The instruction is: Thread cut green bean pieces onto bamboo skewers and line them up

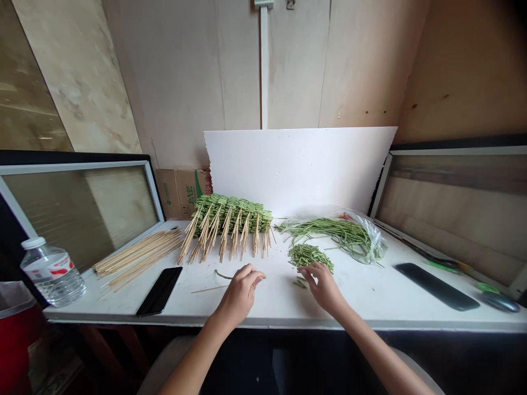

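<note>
My left hand [241,292] rests on the white table [267,302] with its fingers curled together; whether anything thin is in them I cannot make out. A single bamboo skewer [208,289] and a short green bean piece [222,274] lie just left of it. My right hand [321,284] reaches to the near edge of a small pile of cut green bean pieces [308,255], fingers bent and pinching at loose pieces. Behind the hands lies a stack of skewered green beans [230,222].
Long green beans on a plastic bag [341,233] lie at the right rear. A bundle of bare skewers [138,258], a black phone [160,291] and a water bottle [51,271] are at the left. A dark flat case [436,285] and a mouse [500,302] sit right. A white board [300,164] stands behind.
</note>
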